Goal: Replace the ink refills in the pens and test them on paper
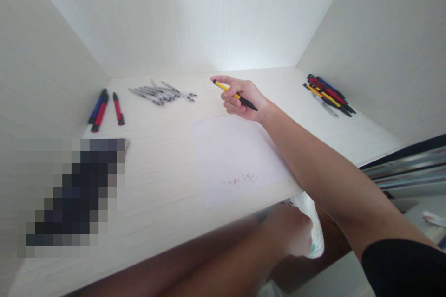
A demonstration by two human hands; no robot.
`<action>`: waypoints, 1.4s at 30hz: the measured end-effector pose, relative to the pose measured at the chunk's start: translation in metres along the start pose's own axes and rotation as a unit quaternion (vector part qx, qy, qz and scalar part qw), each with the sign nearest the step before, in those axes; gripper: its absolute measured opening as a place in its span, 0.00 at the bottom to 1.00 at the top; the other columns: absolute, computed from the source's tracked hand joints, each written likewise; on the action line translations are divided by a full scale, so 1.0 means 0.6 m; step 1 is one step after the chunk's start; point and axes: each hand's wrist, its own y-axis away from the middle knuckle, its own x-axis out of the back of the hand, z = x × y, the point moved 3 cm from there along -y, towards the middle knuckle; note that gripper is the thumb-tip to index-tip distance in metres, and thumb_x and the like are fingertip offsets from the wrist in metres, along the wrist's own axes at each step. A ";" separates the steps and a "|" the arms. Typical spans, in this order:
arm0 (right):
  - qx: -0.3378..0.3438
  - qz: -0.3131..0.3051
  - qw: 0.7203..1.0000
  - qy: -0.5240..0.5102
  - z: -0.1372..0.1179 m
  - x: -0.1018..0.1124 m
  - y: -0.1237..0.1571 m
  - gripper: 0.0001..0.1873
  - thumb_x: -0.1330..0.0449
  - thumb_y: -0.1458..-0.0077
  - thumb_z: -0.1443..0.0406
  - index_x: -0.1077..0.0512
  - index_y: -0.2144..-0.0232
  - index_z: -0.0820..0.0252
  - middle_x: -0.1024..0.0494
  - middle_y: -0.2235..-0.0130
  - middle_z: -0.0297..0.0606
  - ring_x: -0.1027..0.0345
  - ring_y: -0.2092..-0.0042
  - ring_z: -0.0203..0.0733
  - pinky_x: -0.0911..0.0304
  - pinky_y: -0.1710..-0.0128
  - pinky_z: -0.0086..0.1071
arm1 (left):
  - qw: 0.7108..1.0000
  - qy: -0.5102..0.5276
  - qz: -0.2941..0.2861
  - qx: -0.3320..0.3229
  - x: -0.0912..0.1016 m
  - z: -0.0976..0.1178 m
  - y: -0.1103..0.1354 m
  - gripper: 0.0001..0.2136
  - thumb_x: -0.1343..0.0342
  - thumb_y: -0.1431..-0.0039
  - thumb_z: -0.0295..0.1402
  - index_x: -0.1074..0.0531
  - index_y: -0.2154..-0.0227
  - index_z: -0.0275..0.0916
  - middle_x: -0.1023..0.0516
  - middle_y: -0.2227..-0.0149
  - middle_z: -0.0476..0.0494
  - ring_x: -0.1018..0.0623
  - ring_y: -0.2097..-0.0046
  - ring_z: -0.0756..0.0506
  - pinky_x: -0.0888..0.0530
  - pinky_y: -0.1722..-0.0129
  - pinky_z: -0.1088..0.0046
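We hold a yellow-and-black pen (pixel 222 86) in our right hand (pixel 252 95), past the far edge of a white sheet of paper (pixel 237 148) on the white tabletop (pixel 156 171). The thumb and curled fingers grasp the pen, while the index finger points out toward the left. The pen lies aslant, one end near the index fingertip and its black end toward our wrist; we cannot tell whether the hand rests on the surface or is raised. Our left hand is out of view, so we cannot tell how its fingers stand.

The sheet reaches close to the tabletop's front edge, with small dark and reddish marks (pixel 243 179) on its near part. Toward the far left corner we see a loose heap of clear pens (pixel 163 94), dark at their tips. Along the left edge a blue pen (pixel 95 110) and a red pen (pixel 100 113) lie together, with a second red pen (pixel 118 110) just beside them. Nearer the front left corner is a dark object (pixel 76 190), pixelated beyond recognition. Near the far right corner lies a bunch of red, yellow and blue pens (pixel 329 95), with one clear pen (pixel 325 105) on its near side.
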 end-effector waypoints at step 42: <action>-0.043 0.016 0.992 0.114 0.009 -0.014 0.009 0.40 0.48 0.38 0.74 0.55 0.28 0.51 0.42 0.79 0.19 0.52 0.82 0.34 0.51 0.83 0.23 | 0.997 -0.029 -0.060 0.038 0.017 0.015 0.012 0.17 0.48 0.35 0.37 0.19 0.61 0.27 0.18 0.64 0.26 0.17 0.61 0.32 0.25 0.66 0.61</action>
